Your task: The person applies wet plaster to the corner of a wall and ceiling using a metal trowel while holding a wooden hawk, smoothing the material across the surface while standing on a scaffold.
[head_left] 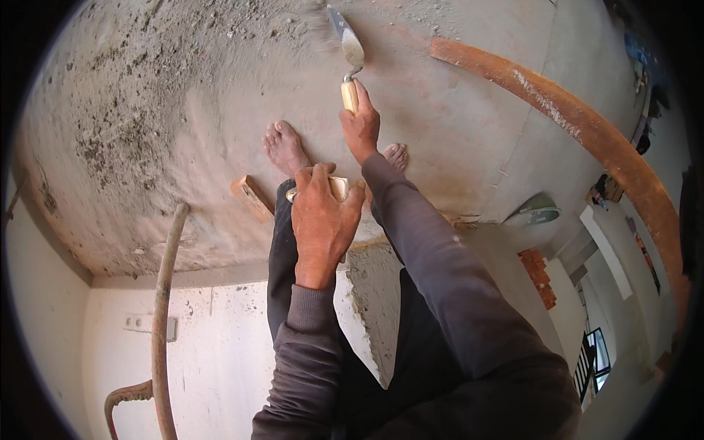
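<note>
My right hand point(360, 126) is closed round the wooden handle of a pointed trowel point(351, 50). The trowel's metal blade points away over the dusty floor and touches or hovers just above it; I cannot tell which. Nearer to me, my left hand point(323, 224) grips a pale squared thing point(339, 188) between thumb and fingers, in front of my knees. Most of that thing is hidden under the hand, so its kind does not show. A short wooden block point(251, 198) lies on the floor left of my left hand, beside my bare left foot point(285, 148).
Loose grit and crumbled mortar point(128, 139) cover the floor at the left. A long reddish-brown beam point(557, 110) curves along the right. A wooden pole point(165, 315) stands near the white wall with its socket plate point(145, 323). Red bricks point(537, 279) are stacked at the lower right.
</note>
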Demonstrator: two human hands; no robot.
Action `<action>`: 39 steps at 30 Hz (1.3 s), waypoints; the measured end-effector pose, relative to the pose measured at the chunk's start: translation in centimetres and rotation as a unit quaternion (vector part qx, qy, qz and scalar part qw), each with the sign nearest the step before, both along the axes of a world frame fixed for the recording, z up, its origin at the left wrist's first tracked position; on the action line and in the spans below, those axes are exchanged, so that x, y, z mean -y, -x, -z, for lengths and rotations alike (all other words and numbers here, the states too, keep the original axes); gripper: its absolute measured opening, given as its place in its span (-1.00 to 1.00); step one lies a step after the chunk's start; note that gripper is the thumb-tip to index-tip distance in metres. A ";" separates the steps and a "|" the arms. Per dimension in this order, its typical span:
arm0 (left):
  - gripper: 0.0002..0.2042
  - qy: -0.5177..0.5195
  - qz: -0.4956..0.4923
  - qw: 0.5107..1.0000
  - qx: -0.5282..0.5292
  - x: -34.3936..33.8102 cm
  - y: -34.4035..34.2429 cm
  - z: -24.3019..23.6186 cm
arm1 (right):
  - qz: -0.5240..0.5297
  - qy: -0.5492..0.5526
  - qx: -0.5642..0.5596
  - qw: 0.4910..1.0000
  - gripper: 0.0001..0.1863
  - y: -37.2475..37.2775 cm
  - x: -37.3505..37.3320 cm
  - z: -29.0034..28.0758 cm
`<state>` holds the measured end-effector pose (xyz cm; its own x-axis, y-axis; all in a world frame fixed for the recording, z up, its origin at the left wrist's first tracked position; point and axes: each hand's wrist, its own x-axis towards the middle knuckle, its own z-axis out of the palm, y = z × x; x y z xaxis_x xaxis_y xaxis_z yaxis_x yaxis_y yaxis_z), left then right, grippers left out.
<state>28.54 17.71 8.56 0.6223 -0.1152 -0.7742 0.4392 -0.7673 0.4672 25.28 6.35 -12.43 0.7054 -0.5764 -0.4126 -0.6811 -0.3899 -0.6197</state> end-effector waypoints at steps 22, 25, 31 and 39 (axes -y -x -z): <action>-0.54 0.048 -0.007 0.998 -0.034 2.2 -1.2 0.6 | -0.002 -0.192 -0.076 0.979 -0.50 11.9 14.0 -5.4; -0.54 0.045 -0.007 0.998 -0.044 1.8 -1.9 0.4 | 0.236 -0.258 -0.090 0.933 -0.77 14.8 15.8 -7.5; -0.52 0.055 0.000 0.996 -0.064 2.6 -2.6 0.1 | 0.318 -0.187 -0.005 0.929 -0.89 13.2 17.4 -3.0; -0.50 0.060 0.001 0.996 -0.072 3.2 -3.1 0.0 | 0.207 -0.117 -0.040 0.970 -0.87 6.9 21.7 1.0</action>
<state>31.68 14.55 8.53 0.5047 -0.2133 -0.8365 0.5071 -0.7110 0.4872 18.36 -15.32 -13.41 0.3927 -0.6874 -0.6110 -0.7994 0.0733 -0.5963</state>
